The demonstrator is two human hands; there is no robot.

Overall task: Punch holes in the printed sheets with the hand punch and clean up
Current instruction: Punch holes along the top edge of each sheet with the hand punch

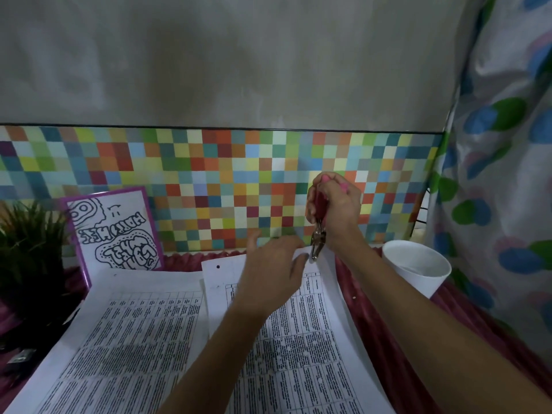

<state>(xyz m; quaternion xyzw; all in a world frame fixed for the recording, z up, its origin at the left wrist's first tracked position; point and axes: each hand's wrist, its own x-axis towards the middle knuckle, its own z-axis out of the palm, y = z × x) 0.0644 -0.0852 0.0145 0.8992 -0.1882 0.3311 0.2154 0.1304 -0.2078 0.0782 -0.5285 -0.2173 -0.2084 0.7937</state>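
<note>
Two stacks of printed sheets lie side by side on the table: a left stack (128, 339) and a right stack (310, 348). A punched hole (218, 266) shows near the right stack's top left corner. My left hand (274, 273) lies flat on the right stack's upper part, fingers spread, pressing it down. My right hand (334, 210) grips the red-handled hand punch (318, 231), held upright. Its metal jaws sit over the top right edge of that stack, beside my left fingertips. Small white paper dots lie scattered on the right sheet.
A white cup (418, 267) stands right of the sheets on the dark red cloth (388, 339). A purple-framed drawing (113, 231) leans on the checkered wall at the back left, beside a green plant (27, 231). A patterned curtain (501, 174) hangs at the right.
</note>
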